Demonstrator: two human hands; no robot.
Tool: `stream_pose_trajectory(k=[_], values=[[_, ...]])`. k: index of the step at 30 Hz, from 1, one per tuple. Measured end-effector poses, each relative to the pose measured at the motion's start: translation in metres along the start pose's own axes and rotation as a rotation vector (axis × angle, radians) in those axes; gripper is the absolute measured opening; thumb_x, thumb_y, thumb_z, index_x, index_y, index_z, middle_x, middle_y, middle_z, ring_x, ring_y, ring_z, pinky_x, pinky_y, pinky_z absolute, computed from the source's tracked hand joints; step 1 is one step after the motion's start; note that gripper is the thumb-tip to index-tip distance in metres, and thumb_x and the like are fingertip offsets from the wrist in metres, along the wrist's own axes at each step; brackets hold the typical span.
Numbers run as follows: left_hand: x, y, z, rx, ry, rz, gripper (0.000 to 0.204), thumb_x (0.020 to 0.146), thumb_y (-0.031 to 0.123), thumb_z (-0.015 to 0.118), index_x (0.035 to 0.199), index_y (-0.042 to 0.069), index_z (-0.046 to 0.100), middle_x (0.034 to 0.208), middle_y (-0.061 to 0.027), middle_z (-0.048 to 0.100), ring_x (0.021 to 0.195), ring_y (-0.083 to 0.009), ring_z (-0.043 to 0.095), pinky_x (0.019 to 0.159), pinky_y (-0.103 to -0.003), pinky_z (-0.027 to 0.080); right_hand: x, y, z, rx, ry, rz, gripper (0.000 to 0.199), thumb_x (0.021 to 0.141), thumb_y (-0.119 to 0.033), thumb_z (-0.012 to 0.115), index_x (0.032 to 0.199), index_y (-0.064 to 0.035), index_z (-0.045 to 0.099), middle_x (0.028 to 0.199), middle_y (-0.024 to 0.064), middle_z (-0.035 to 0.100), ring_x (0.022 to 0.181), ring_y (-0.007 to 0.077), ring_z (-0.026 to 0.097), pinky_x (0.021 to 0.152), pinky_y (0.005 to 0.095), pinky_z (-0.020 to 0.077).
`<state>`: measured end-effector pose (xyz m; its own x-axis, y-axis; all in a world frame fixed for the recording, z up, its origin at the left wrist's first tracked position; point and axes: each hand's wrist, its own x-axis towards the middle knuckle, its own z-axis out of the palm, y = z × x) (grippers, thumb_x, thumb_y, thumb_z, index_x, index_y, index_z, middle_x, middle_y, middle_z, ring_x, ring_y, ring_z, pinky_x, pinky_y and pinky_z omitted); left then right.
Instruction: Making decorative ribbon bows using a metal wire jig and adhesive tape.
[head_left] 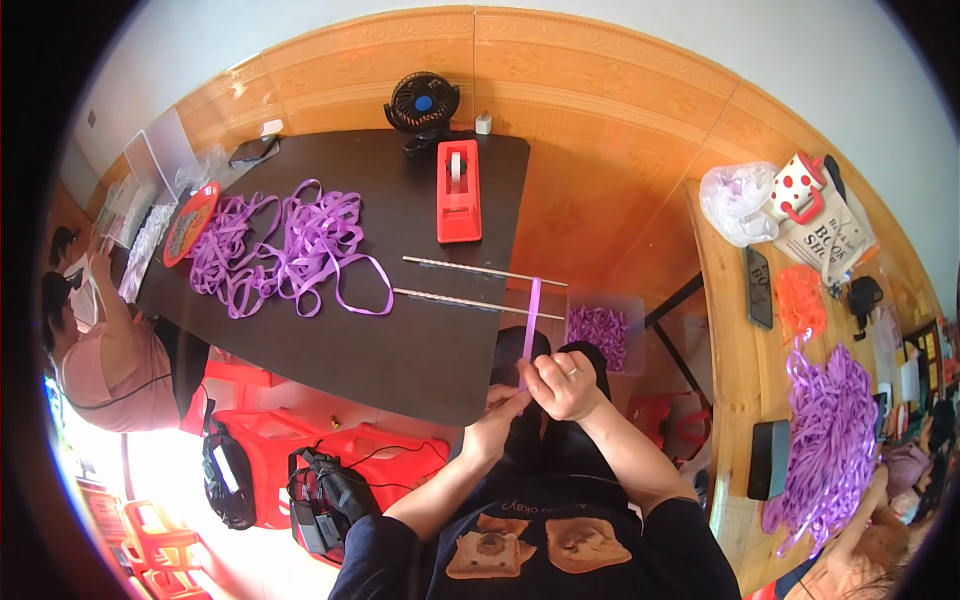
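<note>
My left hand (492, 422) and my right hand (562, 384) are close together in front of my lap, both closed on a narrow purple ribbon (531, 325). From my fingers the ribbon stretches up to two thin metal rods. The far rod (470, 268) and the near rod (465, 302) have twisted shafts like long drill bits and jut past the dark table's right edge. The ribbon crosses both near their free ends; whether it is looped around them I cannot tell. A ring shows on my right hand. My fingers hide the ribbon's lower end.
A loose purple ribbon heap (310, 240) lies on the dark table (400, 350), with a red tape dispenser (459, 215) and a black fan (422, 105) behind. Below the rods, a clear bin (632, 358) holds purple pieces. On the wooden table (735, 420) lies more purple ribbon (825, 440). People sit at both sides.
</note>
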<state>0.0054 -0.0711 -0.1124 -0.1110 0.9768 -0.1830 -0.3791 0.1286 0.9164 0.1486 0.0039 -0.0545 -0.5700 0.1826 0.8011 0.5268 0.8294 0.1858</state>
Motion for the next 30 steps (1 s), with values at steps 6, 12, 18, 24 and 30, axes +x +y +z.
stream_pose_trajectory(k=[6,12,18,24,30], values=[[-0.012,0.018,0.007,-0.067,0.000,-0.025,0.003,0.083,0.003,0.068,0.083,0.001,0.066,0.071,0.0009,0.057,0.064,-0.0058,0.050,0.059,-0.020,0.038,0.006,-0.002,-0.005,-0.058,0.027,-0.065,0.019,0.066,-0.009,0.073,0.084,-0.0048,0.068,0.085,0.0035,0.058,0.066,0.0149,0.051,0.054,0.0272,0.0352],[-0.031,0.028,0.011,-0.223,-0.046,0.051,0.014,0.084,0.002,0.066,0.097,0.000,0.065,0.085,-0.0031,0.065,0.074,-0.0086,0.057,0.066,-0.021,0.042,0.025,-0.002,-0.010,-0.034,0.098,0.007,0.027,0.064,-0.009,0.078,0.089,-0.0049,0.067,0.086,0.0028,0.058,0.068,0.0148,0.054,0.060,0.0293,0.0366],[-0.022,0.001,0.003,-0.185,-0.038,-0.136,0.026,0.089,0.008,0.060,0.114,0.000,0.060,0.094,-0.0060,0.067,0.080,-0.0095,0.058,0.068,-0.021,0.043,0.071,0.029,-0.017,0.209,0.104,0.236,0.028,0.061,-0.001,0.074,0.088,-0.0043,0.066,0.080,0.0050,0.056,0.066,0.0227,0.053,0.057,0.0350,0.0370],[0.018,0.002,0.024,-0.126,-0.108,-0.122,0.031,0.092,0.015,0.058,0.122,0.005,0.055,0.101,-0.0033,0.065,0.084,-0.0083,0.056,0.072,-0.021,0.042,0.078,0.093,0.023,0.822,0.071,0.714,0.006,0.078,0.008,0.067,0.078,0.0036,0.063,0.076,0.0076,0.056,0.066,0.0118,0.055,0.057,0.0245,0.0420],[0.064,0.005,0.044,-0.151,-0.025,-0.050,0.030,0.094,0.019,0.057,0.120,0.007,0.055,0.102,-0.0017,0.064,0.087,-0.0078,0.055,0.074,-0.022,0.041,0.063,0.112,0.050,1.292,-0.010,1.121,0.012,0.075,0.008,0.071,0.068,0.0007,0.063,0.073,-0.0001,0.058,0.068,0.0068,0.052,0.064,0.0219,0.0413]])
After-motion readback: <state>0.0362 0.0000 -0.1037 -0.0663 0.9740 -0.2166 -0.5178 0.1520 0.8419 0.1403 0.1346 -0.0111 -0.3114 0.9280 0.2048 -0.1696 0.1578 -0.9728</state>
